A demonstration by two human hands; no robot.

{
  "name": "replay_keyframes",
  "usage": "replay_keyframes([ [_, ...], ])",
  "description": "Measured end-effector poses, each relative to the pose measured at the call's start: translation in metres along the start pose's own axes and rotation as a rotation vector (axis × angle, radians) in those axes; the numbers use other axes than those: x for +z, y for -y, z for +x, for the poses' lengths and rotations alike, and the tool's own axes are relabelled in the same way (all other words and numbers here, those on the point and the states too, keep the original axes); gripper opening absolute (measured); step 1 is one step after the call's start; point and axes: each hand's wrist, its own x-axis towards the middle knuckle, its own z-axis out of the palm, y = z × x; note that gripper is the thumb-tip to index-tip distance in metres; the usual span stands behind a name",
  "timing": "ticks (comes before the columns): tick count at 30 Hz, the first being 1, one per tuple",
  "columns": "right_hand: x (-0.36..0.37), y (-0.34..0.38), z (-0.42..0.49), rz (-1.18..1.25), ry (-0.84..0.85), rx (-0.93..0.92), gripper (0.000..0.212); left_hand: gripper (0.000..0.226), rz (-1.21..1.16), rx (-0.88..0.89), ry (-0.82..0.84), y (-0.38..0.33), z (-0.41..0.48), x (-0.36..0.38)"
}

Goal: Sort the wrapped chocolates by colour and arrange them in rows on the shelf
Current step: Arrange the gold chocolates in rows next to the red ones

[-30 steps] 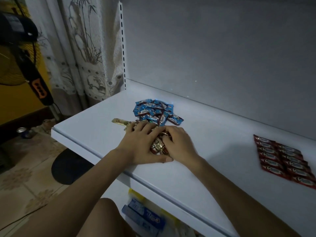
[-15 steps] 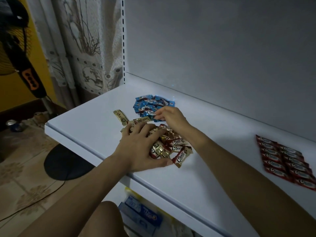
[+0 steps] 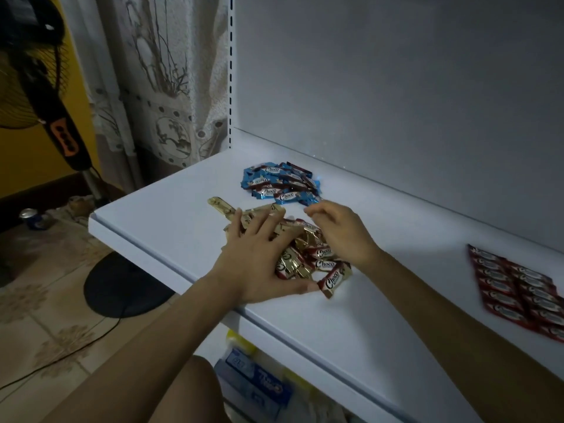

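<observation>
Near the front edge of a white shelf (image 3: 171,227), centre of view: a loose heap of gold wrapped chocolates (image 3: 305,261), with the left hand (image 3: 256,257) laid palm down on top, fingers spread wide. Probably pinning the heap to stop it sliding off the edge during picking.

Just at two o'clock of that hand: the right hand (image 3: 341,236), fingers curled, tips drawn together at the gap between two heaps. Cannot tell whether pinching a wrapper or nothing.

At twelve o'clock of the gold heap, nearer the rear: a separate pile of blue wrapped chocolates (image 3: 280,184), seemingly one colour set aside and awaiting rows.

Far off at three o'clock, well apart: red wrapped chocolates (image 3: 518,288), already flat in two neat side-by-side rows.

As for looks: small pillow-shaped packets of shiny crinkled foil, crimped ends, a dark brown band with white "Choco" script. One stray gold packet (image 3: 219,206) at ten o'clock of the heap.
</observation>
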Motion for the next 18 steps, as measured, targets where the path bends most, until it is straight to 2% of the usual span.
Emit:
replay_keyframes([
  [2,-0.001,-0.014,-0.024,-0.033,0.056,0.006,0.027,0.106,0.024,0.006,-0.03,-0.001,-0.001,-0.002],
  [5,0.008,-0.018,-0.04,-0.118,0.065,-0.107,0.032,0.1,0.045,0.069,-0.103,-0.002,-0.002,-0.004],
  [8,0.006,-0.013,-0.049,0.008,0.006,-0.063,0.033,0.088,0.07,0.177,-0.194,-0.004,-0.003,-0.003],
  [10,-0.003,-0.017,-0.058,0.098,-0.061,-0.012,0.031,0.091,0.094,0.229,-0.206,-0.006,-0.002,-0.004],
  [12,-0.012,-0.028,-0.069,0.141,-0.13,-0.007,0.027,0.103,0.074,0.215,-0.137,-0.017,0.001,-0.01],
  [15,-0.015,-0.043,-0.081,0.131,-0.195,-0.011,0.025,0.119,0.093,0.106,0.091,-0.04,0.022,-0.015],
  [18,-0.014,-0.05,-0.087,0.104,-0.242,-0.033,0.027,0.116,0.156,0.022,0.297,-0.054,0.043,-0.008],
])
